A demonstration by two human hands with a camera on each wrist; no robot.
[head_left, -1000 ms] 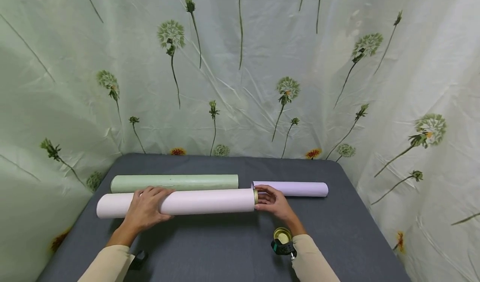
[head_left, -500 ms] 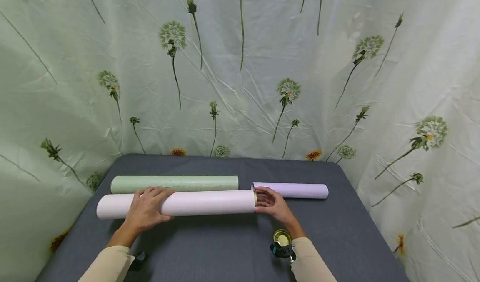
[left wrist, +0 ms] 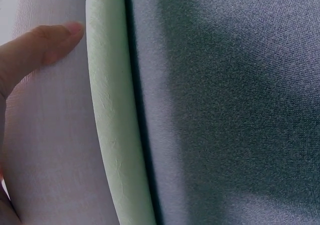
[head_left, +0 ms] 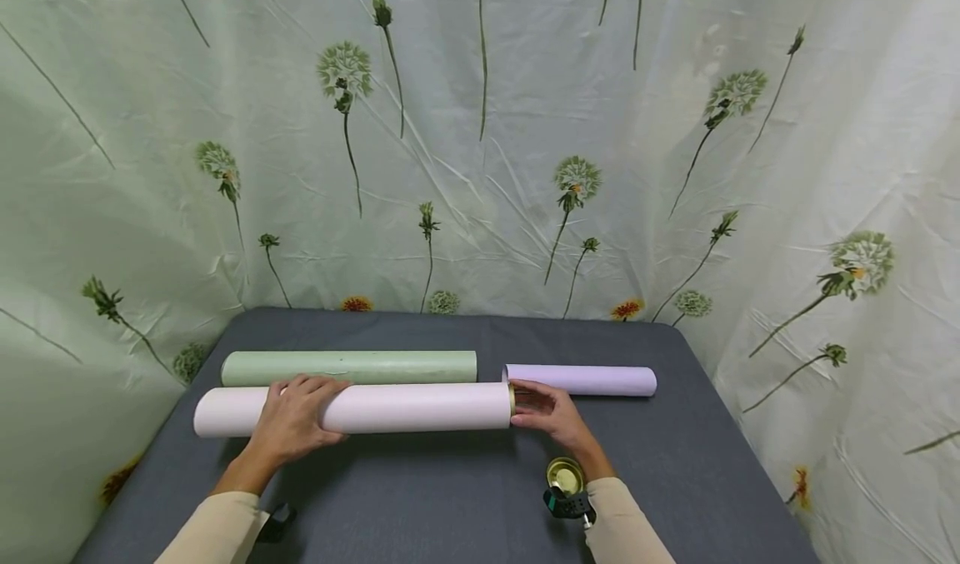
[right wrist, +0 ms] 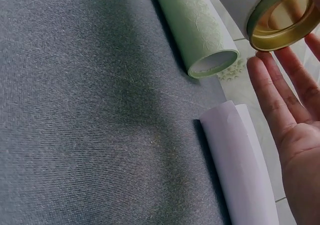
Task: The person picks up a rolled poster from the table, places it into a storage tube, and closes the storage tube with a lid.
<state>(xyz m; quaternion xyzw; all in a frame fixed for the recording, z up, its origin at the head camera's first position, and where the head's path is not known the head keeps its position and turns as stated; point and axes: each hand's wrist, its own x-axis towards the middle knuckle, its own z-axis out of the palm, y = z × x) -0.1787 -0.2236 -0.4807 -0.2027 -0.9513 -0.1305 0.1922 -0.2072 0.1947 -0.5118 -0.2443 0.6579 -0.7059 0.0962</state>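
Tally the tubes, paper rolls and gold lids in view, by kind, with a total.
Tubes: 2 (pink tube, green tube)
Paper rolls: 1 (purple roll)
Gold lids: 2 (end lid at the pink tube's end, loose lid)
Total: 5

1. We see a long, smooth, pale pink tube [head_left: 420, 406], nearly level and crosswise above the dark grey table [head_left: 420, 497], gripped by the left hand [head_left: 294, 418].
2. We see a round, shiny gold cap [right wrist: 287, 16] at the tube's right end, recessed face outward, its rim touched by the right hand [head_left: 551, 416].
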